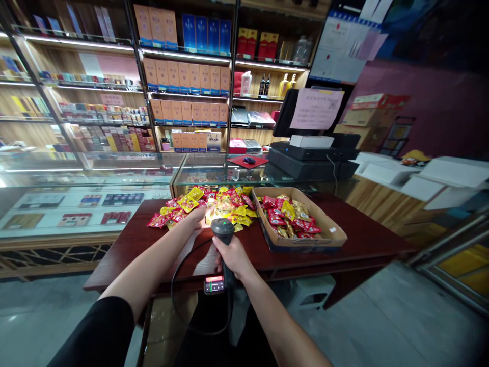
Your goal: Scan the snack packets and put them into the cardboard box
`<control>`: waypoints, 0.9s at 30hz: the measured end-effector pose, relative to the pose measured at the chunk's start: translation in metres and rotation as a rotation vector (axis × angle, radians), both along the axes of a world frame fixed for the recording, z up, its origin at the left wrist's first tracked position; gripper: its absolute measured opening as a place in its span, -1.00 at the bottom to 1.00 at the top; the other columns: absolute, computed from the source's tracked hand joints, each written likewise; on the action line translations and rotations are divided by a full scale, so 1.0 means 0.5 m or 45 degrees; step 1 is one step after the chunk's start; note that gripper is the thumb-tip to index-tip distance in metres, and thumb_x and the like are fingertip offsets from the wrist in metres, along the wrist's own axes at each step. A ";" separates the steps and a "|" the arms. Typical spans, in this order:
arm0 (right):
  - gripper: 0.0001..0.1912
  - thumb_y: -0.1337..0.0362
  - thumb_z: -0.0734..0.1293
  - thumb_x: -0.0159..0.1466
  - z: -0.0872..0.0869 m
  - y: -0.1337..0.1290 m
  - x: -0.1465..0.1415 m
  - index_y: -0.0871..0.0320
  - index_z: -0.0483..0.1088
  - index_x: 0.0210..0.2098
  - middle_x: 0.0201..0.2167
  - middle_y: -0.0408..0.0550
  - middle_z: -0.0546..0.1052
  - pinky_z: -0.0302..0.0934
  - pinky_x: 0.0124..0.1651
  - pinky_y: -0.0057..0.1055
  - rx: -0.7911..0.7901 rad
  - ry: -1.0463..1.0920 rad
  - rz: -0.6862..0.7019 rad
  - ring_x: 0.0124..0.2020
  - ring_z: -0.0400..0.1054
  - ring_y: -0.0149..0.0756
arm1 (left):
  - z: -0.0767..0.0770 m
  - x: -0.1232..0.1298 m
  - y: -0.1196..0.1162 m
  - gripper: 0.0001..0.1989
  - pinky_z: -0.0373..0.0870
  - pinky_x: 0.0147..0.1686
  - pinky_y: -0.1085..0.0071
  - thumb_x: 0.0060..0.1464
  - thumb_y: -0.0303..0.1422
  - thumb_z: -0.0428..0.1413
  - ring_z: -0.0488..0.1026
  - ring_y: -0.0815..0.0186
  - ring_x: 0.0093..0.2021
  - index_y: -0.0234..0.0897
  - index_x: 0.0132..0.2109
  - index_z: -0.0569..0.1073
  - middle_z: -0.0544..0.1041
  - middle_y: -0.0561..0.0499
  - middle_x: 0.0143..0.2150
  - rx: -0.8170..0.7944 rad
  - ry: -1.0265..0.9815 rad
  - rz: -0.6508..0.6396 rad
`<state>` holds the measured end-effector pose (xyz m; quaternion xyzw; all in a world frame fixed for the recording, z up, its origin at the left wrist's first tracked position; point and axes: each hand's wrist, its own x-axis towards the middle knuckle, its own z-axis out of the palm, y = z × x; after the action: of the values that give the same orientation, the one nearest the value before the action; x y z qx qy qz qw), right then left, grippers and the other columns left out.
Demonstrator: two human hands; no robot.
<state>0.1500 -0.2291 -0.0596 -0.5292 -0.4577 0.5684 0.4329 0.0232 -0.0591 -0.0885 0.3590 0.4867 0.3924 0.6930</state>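
1. Here, we take the open carton [313,245] as our landmark; it stands on the dark red tabletop [367,229].
2. Left of the carton, close by its side, we see a heap of red and yellow packets [189,200].
3. More packets, red, yellow and gold, lie inside the carton, with bare cardboard showing at its near right corner.
4. Left of the carton and nearer to us, our right hand [235,255] has its fingers wrapped around the handle of a black scanner [223,227], whose head shows a small green light.
5. Farther left of the carton, our left hand [195,219] is at the heap's near edge; glare blurs the fingertips, so we cannot tell whether they pinch a packet.
6. Left of the carton, nearest us, a dark cable [172,295] makes a loop and a small lit screen [214,285] shows beside the scanner's handle.
7. Beyond the carton, we see a black monitor [284,114] with a pink sheet [316,108] on it.
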 end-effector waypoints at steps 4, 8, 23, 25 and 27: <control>-0.74 0.08 0.35 0.12 -0.009 0.001 0.002 0.14 0.30 -0.45 -0.77 -0.23 0.34 0.07 -0.79 -0.52 -0.013 0.033 -0.001 -0.81 0.22 -0.41 | 0.010 0.002 -0.006 -0.76 0.45 -0.51 0.43 0.09 -0.34 0.17 0.48 0.32 -0.55 -0.24 -0.08 0.40 0.53 0.06 -0.49 -0.080 0.107 0.085; -0.77 0.14 0.39 0.08 -0.015 0.027 0.016 0.18 0.40 -0.41 -0.56 -0.12 0.50 0.22 -0.64 -0.53 0.121 0.077 -0.072 -0.61 0.38 -0.38 | 0.027 0.007 -0.020 -0.82 0.46 -0.53 0.41 0.11 -0.33 0.15 0.48 0.31 -0.56 -0.27 -0.14 0.41 0.52 0.04 -0.49 -0.109 0.056 0.032; -0.78 0.26 0.42 -0.01 0.104 0.215 0.245 0.24 0.50 -0.36 -0.66 -0.17 0.47 0.23 -0.47 -0.48 0.046 0.352 -0.434 -0.60 0.33 -0.40 | 0.149 0.218 0.011 -0.85 0.51 -0.43 0.43 -0.02 -0.45 0.25 0.43 0.44 -0.53 -0.32 -0.28 0.43 0.48 0.07 -0.46 0.027 0.127 -0.256; -0.79 0.26 0.42 0.00 0.114 0.228 0.290 0.25 0.50 -0.38 -0.71 -0.20 0.41 0.17 -0.54 -0.50 0.039 0.306 -0.504 -0.67 0.26 -0.44 | 0.159 0.272 0.032 -0.85 0.49 -0.45 0.47 -0.03 -0.44 0.26 0.41 0.46 -0.54 -0.33 -0.31 0.43 0.48 0.05 -0.46 0.055 0.103 -0.315; -0.78 0.24 0.42 0.00 0.120 0.241 0.335 0.25 0.50 -0.37 -0.75 -0.23 0.36 0.08 -0.61 -0.51 0.034 0.258 -0.589 -0.71 0.20 -0.46 | 0.167 0.328 0.052 -0.86 0.49 -0.44 0.48 -0.02 -0.46 0.26 0.42 0.45 -0.54 -0.36 -0.32 0.42 0.48 0.02 -0.46 0.063 0.049 -0.361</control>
<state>0.3175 -0.1089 0.0006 -0.5542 -0.2862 0.4984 0.6021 0.1874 -0.0333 -0.0050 0.4486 0.4345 0.2954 0.7230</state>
